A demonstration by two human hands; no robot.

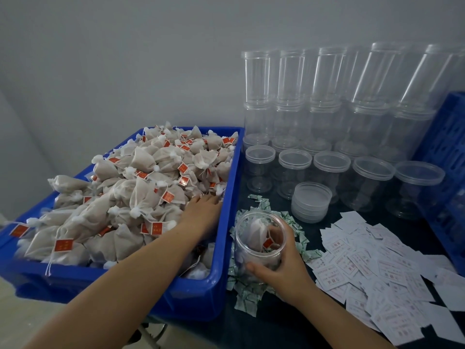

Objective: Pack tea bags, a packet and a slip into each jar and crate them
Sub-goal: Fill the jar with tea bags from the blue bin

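You are gripping the open jar (260,241) with your right hand (281,269), thumb and fingers curled round its clear wall, and everything else is lying around that jar. It is standing on the dark table (289,331) with its long axis tilting, its mouth pointing up and leaning toward the blue tub to its left; at least one tea bag with a red tag is already sitting inside. Under and around the jar the green-printed packets (247,293) are lying scattered, and to its right the white slips (364,268) are spreading in a loose heap. Just left of the jar, your left hand (201,210) is reaching into the blue tub (221,270) and lying palm down on the heaped tea bags (141,187); whether its fingers are closing on a bag cannot be told, since the fingertips are sinking among them. By the look of it you are filling this jar with tea bags, with packet and slip yet to go in. The next move is calling for a bag pinched and carried right, over the tub rim, into the tilted mouth. Behind the jar a stack of lids (312,200) is waiting, beyond that the empty jars (332,122) are standing in rows, and a blue crate (445,152) is standing at far right.
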